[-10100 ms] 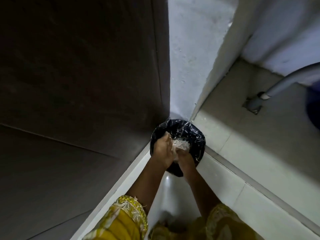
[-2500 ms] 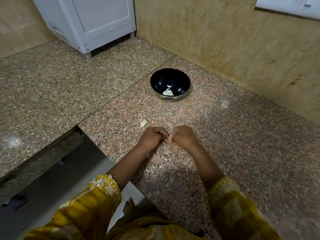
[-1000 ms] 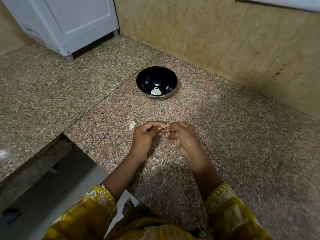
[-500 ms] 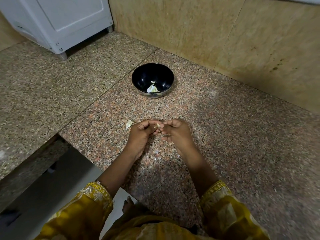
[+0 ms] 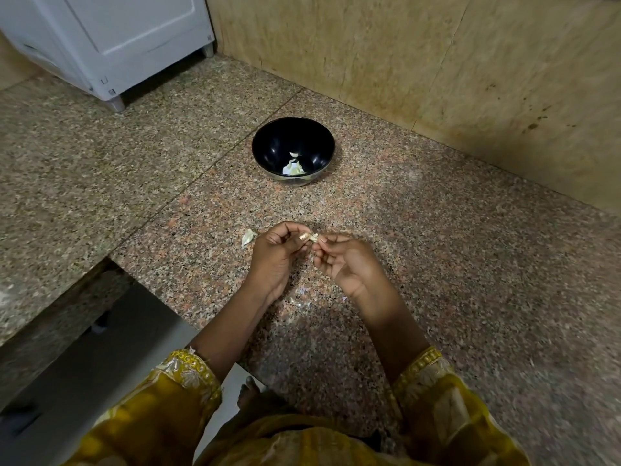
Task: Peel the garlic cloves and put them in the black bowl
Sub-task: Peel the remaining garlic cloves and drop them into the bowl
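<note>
Pinching a small pale garlic clove (image 5: 314,237), left hand (image 5: 275,255) and right hand (image 5: 347,264) are peeling; slipping fingers (image 5: 324,240) risk flicking it away.

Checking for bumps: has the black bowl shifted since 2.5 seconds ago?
No. The black bowl sits just right of the granite counter seam, as before.

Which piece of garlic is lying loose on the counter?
The pale garlic piece on the granite counter, just beside the left hand. Other pieces lie inside the black bowl; one clove is pinched between that hand and the right hand.
</note>
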